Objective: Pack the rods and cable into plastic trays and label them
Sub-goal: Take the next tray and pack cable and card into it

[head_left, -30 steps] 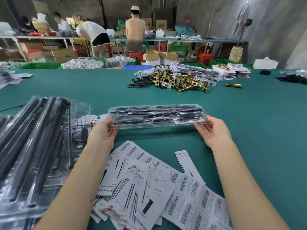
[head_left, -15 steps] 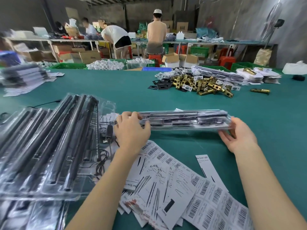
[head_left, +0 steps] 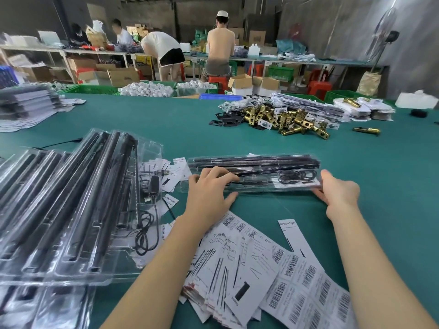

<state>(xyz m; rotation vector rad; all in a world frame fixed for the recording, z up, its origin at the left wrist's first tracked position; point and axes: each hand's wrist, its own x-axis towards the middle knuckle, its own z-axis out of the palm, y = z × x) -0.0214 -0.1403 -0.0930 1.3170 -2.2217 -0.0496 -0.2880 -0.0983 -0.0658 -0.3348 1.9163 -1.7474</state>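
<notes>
At the left edge of the bench [head_left: 380,176] I see a pile of packed trays [head_left: 71,210]. My left hand [head_left: 211,189] grips the left end of one clear tray [head_left: 261,186] in the middle (black rods [head_left: 249,161] and a curled cable [head_left: 298,174] sit inside). Barcode labels [head_left: 297,293] lie by the front edge, and one label [head_left: 288,226] reads "Grow Light". My right hand [head_left: 339,194] grips the tray's right end.

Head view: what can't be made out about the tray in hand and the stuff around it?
All in the head view:
- clear tray: left end covered by the left hand.
- right hand: fingertips hidden under the tray, grip partly unseen.
- labels: fine print too small to read.
- tray stack: cut off by left and bottom edges; count unknown.
</notes>
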